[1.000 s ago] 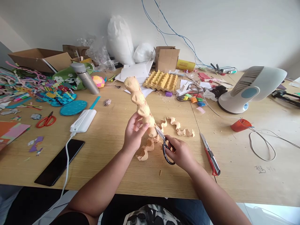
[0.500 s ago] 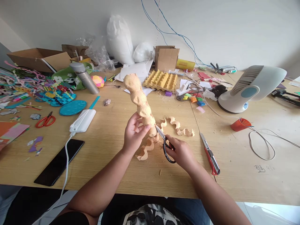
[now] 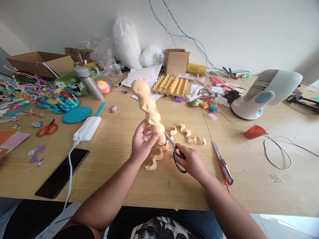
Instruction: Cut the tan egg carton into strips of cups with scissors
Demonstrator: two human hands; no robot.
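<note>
My left hand (image 3: 144,141) is closed around the lower part of a bumpy, tan strip of egg carton (image 3: 147,104), which tilts up and away to the left. Black-handled scissors (image 3: 177,154) sit in my right hand (image 3: 190,161), fingers through the loops. Their blades touch the strip's right edge near its lower end; whether they bite into it I cannot make out. Wavy cut-off carton trimmings (image 3: 156,159) lie on the table below the strip, and more wavy trimmings (image 3: 188,134) lie to its right.
A red utility knife (image 3: 224,167) with its blade out lies right of my right hand. A phone (image 3: 62,172), power bank (image 3: 87,128) and red scissors (image 3: 47,128) are on the left. Behind stand a yellow egg tray (image 3: 170,85), a white fan (image 3: 264,94) and an orange cup (image 3: 254,132).
Almost nothing differs. The whole view has shifted very slightly, while both hands, the carton strip and the scissors keep the same pose.
</note>
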